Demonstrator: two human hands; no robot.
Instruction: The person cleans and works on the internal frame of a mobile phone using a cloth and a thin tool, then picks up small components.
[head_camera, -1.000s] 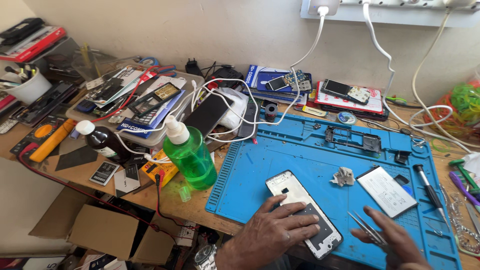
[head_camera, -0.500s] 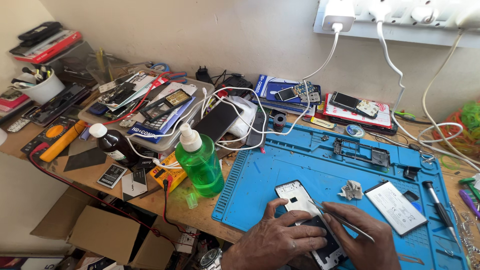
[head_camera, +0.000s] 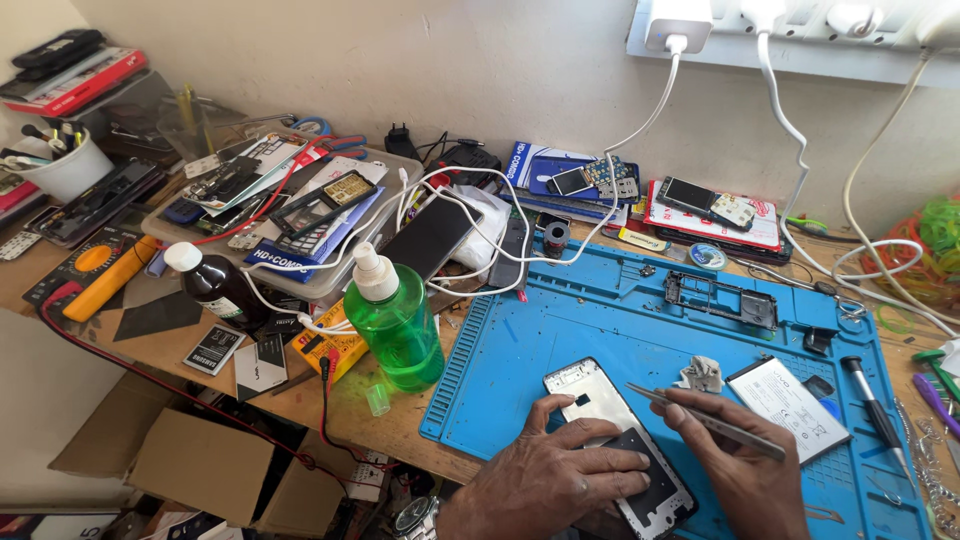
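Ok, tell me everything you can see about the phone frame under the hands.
The phone frame is a slim white-edged shell lying flat and slanted on the blue mat. Its upper part looks pale and bare with a small dark cut-out; a black panel fills the lower part. The left hand presses on it, while the right hand holds metal tweezers just above it.

Opened phone frame (head_camera: 618, 445), flat, with tweezers (head_camera: 700, 420)

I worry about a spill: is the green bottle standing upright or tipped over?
Upright. The green bottle stands on its base on the table, white nozzle on top, beside the blue mat.
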